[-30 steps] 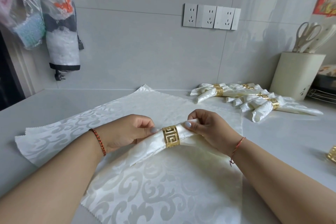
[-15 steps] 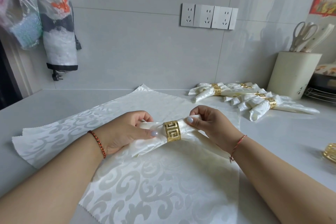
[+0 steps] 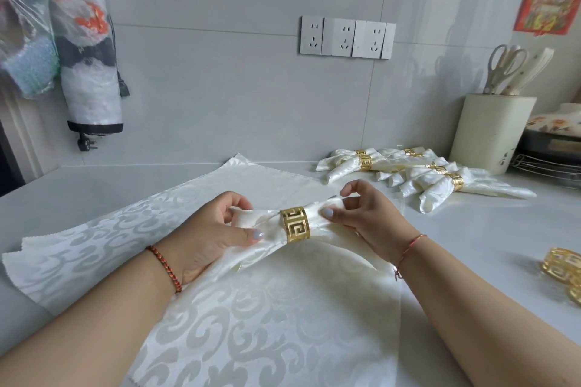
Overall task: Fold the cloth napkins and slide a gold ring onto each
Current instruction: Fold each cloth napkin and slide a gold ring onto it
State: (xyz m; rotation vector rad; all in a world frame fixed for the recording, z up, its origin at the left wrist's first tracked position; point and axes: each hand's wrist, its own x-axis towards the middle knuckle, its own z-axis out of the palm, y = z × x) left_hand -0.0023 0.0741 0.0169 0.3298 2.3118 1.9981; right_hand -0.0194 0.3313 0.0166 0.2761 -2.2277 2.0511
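A rolled cream napkin [image 3: 267, 231] is held just above the counter with a gold ring [image 3: 295, 224] around its middle. My left hand [image 3: 209, 231] pinches the napkin's left part between thumb and fingers. My right hand [image 3: 364, 214] pinches the right end next to the ring. Under them lie flat patterned cream napkins [image 3: 251, 317], stacked and spread out. Several finished napkins with gold rings [image 3: 424, 174] lie in a pile at the back right.
Loose gold rings [image 3: 562, 265] sit at the right edge of the counter. A cream utensil holder [image 3: 490, 135] with scissors stands at the back right, beside a wire rack [image 3: 547, 166]. Bags [image 3: 85, 50] hang on the wall at the left.
Both hands have lifted the ringed napkin a little and moved it up and to the right. My left fingers have opened out around its left end.
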